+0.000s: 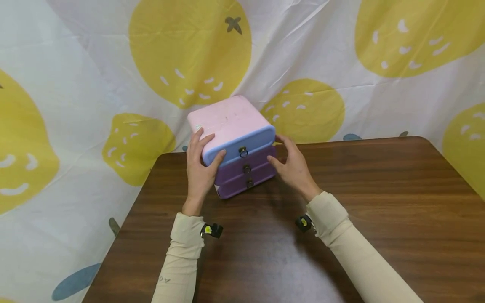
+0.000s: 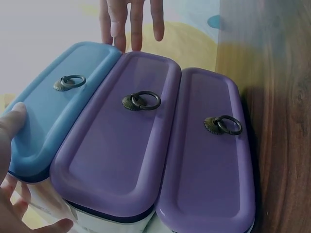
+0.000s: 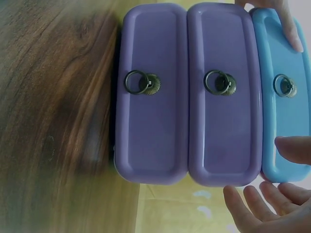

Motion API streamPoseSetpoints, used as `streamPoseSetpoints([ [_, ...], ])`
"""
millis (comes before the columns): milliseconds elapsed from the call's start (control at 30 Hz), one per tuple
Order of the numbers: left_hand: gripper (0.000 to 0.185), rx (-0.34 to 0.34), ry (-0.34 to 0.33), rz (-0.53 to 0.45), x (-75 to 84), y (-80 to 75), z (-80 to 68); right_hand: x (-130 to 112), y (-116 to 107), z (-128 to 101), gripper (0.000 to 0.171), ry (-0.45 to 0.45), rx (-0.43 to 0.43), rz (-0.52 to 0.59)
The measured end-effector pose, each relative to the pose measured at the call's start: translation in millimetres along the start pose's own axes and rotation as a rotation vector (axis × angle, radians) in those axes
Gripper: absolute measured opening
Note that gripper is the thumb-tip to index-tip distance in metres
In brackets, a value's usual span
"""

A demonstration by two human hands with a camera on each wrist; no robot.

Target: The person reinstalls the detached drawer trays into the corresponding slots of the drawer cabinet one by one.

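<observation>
A small pink-topped plastic chest of three drawers stood on the dark wooden table, its ring-pull fronts facing the person, long axis crosswise. The left hand gripped its left end, thumb curled on the blue top drawer. The right hand touched its right end, fingers spread.

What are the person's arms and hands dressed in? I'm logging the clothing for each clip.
Both arms wear long cream sleeves, the left sleeve and the right sleeve, reaching the wrists. A small black device with a yellow spot sits at each wrist. The hands are bare: no gloves, no rings seen.
</observation>
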State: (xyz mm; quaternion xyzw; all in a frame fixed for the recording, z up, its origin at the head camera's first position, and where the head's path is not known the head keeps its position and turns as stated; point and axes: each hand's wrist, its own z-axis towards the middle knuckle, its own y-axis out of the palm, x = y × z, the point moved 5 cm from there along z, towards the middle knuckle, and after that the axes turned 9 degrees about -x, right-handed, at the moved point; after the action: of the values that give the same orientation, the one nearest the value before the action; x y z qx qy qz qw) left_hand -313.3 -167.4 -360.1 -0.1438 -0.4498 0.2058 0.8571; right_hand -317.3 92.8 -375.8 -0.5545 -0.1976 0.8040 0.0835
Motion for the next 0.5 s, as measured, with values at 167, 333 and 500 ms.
streamPoseSetpoints([
  [167,0.048,0.015,-0.014,0.027,0.5,-1.8,0.9,0.0,0.7,0.4,0.067,-0.006,-0.007,-0.005],
  [333,0.048,0.007,-0.025,0.038,1.3,-1.2,0.8,1.3,-0.2,0.2,0.067,0.003,-0.011,-0.013],
  [500,0.05,-0.025,-0.041,0.024,1.2,1.8,0.1,5.1,-3.3,-3.9,0.067,0.0,-0.015,-0.058],
])
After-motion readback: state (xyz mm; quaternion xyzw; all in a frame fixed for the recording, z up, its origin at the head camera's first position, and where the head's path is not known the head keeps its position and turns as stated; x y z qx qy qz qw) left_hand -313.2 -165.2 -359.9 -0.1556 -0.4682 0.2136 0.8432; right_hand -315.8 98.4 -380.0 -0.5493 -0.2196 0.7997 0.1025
